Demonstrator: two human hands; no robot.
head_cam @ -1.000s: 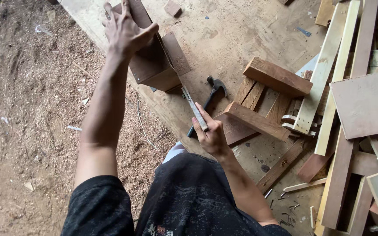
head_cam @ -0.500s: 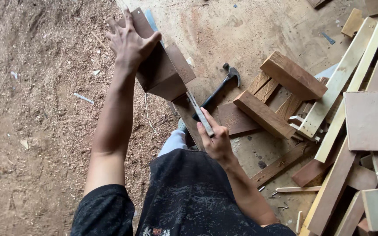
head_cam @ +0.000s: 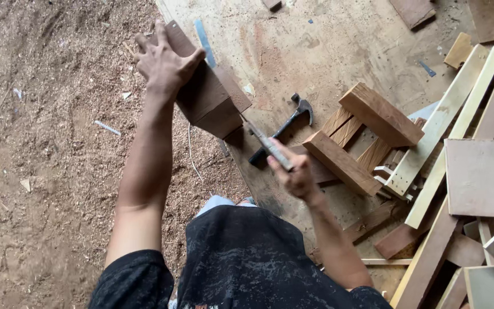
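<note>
Since the earlier frames the view has shifted: the dark brown wooden box (head_cam: 207, 94) and the hands sit in much the same pose, but the box now lies nearer the upper left of the frame and the hammer shows clear of the wrist.

Left hand (head_cam: 164, 60): fingers spread wide, palm pressed flat on the upper end of the box, arm stretched out straight. It grips nothing; it bears down.

Right hand (head_cam: 295, 171): closed in a fist round a narrow grey metal tool (head_cam: 264, 143), long and flat, which runs up and left from the fist. Its far tip meets the lower right corner of the box. Whether it is a chisel or a file, cannot tell.

Box: open-sided, made of plain boards, lying tilted at the edge of the pale worn plywood sheet (head_cam: 327, 46), partly over the sawdust-covered ground (head_cam: 47, 149). What is inside cannot be seen from here.

Just right of the tool, a black claw hammer (head_cam: 284, 129) lies on the plywood, head toward the upper right. Beyond it, centre right, a small slatted stool frame of reddish wood (head_cam: 358, 137). Loose pale and brown planks and offcuts (head_cam: 458, 114) are heaped along the right edge.
</note>
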